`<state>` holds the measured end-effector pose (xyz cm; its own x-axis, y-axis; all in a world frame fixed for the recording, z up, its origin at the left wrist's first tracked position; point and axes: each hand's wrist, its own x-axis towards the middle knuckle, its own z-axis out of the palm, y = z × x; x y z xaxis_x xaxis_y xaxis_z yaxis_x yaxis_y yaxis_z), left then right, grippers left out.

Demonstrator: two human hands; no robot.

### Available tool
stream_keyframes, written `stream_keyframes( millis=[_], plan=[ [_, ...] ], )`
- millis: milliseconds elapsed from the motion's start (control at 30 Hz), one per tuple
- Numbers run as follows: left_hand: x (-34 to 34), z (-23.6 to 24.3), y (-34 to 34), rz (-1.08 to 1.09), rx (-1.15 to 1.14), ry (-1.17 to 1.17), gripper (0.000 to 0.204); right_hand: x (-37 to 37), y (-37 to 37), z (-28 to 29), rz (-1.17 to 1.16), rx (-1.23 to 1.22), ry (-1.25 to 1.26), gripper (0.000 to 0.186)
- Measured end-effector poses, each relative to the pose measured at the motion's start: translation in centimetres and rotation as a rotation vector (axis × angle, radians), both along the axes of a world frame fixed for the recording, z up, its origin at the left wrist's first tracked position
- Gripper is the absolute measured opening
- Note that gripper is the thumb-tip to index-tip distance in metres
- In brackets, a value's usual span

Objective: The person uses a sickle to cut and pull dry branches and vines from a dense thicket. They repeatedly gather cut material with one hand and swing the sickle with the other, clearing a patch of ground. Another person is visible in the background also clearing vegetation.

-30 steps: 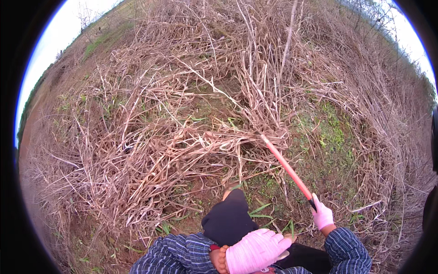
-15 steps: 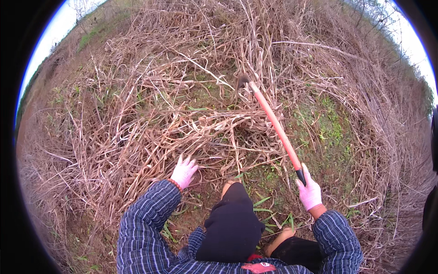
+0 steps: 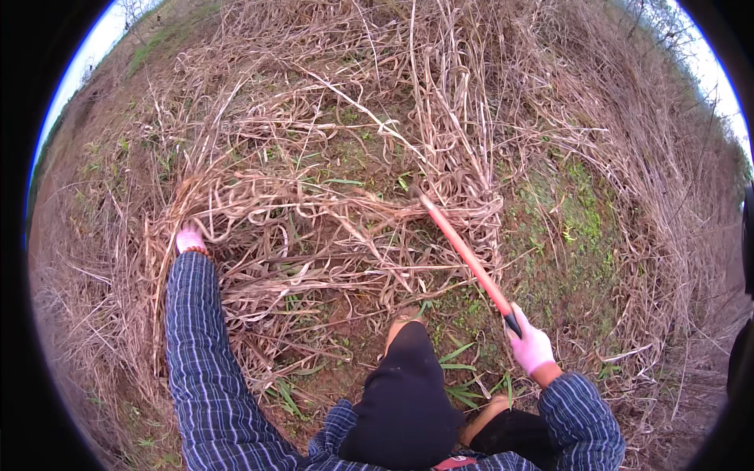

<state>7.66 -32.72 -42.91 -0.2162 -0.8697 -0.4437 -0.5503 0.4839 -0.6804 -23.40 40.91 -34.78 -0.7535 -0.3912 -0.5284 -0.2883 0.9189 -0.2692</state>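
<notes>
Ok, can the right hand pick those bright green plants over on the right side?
Probably not as it is: the right hand is wrapped around the orange-handled tool, so it isn't free to pick. Nothing big seems to stand between it and the green plants, though.

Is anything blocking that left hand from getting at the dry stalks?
Nothing visible. The left hand is in among the dry stalks, partly hidden by them, so its grip can't be judged. The red-handled tool in the right hand is well to the right of it.
</notes>
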Motion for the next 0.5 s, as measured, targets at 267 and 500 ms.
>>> stream_keyframes(
  millis=[267,500],
  plan=[
    [1.1,-1.6,4.0,0.078,0.123,-0.033,0.05,12.3,10.4,9.4,-0.336,-0.134,-0.124,0.064],
    [-7.1,4.2,21.2,-0.166,0.449,0.486,0.043,13.2,6.0,9.5,-0.579,-0.446,-0.122,0.064]
  ],
)
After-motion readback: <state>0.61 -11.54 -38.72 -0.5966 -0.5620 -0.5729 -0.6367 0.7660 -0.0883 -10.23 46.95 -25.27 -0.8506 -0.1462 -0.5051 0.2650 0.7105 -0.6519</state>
